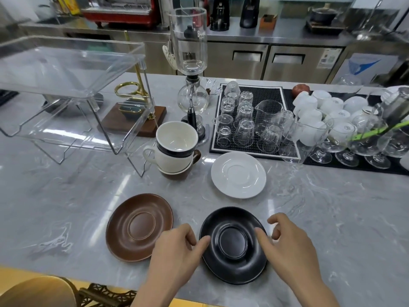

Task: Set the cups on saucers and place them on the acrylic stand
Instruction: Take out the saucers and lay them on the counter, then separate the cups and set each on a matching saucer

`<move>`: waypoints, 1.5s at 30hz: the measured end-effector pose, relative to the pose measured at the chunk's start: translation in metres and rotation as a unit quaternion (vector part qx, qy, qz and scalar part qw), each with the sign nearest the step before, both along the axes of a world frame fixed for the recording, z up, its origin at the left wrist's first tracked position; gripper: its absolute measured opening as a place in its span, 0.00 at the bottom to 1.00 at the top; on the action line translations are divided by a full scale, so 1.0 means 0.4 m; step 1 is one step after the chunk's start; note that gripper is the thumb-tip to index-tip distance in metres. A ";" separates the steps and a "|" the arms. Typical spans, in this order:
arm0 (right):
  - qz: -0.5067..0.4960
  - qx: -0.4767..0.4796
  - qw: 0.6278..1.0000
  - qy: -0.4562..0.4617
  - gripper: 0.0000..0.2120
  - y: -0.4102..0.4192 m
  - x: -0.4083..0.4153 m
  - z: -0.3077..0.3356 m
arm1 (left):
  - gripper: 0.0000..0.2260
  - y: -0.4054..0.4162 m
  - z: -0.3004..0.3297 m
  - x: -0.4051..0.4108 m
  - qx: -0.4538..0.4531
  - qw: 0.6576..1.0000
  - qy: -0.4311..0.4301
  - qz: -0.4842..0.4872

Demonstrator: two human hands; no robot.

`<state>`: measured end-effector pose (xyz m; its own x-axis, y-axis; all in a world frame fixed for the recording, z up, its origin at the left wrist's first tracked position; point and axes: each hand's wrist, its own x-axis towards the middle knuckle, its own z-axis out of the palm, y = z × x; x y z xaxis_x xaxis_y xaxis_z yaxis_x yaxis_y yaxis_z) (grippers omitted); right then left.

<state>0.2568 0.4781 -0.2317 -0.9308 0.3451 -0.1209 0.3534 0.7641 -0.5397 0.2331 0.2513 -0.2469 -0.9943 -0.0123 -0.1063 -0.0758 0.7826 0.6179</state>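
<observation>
A black saucer (232, 264) lies flat on the counter near the front edge. My left hand (177, 255) sits at its left rim with the thumb tip touching the edge and the fingers loosely curled. My right hand (287, 242) is at the right rim, its thumb over the edge and its fingers curled loosely beside it. A brown saucer (139, 227) lies to the left and a white saucer (238, 175) farther back. Three cups stand stacked (174, 149): black on top, white in the middle, brown below. The clear acrylic stand (66, 69) is at the back left.
A black mat (270, 94) with several upturned glasses lies behind the white saucer. White cups and stemmed glasses crowd the right. A glass siphon brewer (192, 85) stands behind the cup stack, and a wooden base with a brass holder (135, 116) behind the stand.
</observation>
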 end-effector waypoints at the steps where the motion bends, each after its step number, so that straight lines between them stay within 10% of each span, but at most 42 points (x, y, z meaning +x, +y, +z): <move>1: 0.001 -0.001 1.000 0.014 0.13 -0.005 -0.004 0.008 | 0.17 -0.006 0.003 -0.001 0.006 1.000 0.026 0.010; 7: 0.098 0.005 0.989 0.112 0.17 -0.058 -0.050 0.018 | 0.18 -0.043 0.024 -0.031 -0.020 0.981 0.195 0.003; 16: 0.213 0.024 0.973 0.087 0.43 -0.139 -0.140 0.021 | 0.39 -0.098 0.059 -0.082 -0.075 0.988 0.134 -0.010; 45: 0.219 -0.181 0.956 0.078 0.45 -0.223 -0.451 0.102 | 0.41 -0.143 0.124 -0.360 0.089 0.984 0.154 -0.025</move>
<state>0.0764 0.3889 -0.1910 -0.9928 -0.1196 -0.0066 -0.0636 0.5737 -0.8166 0.0892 0.1939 -0.1975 -0.9786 0.0286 0.2037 0.1718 0.6584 0.7328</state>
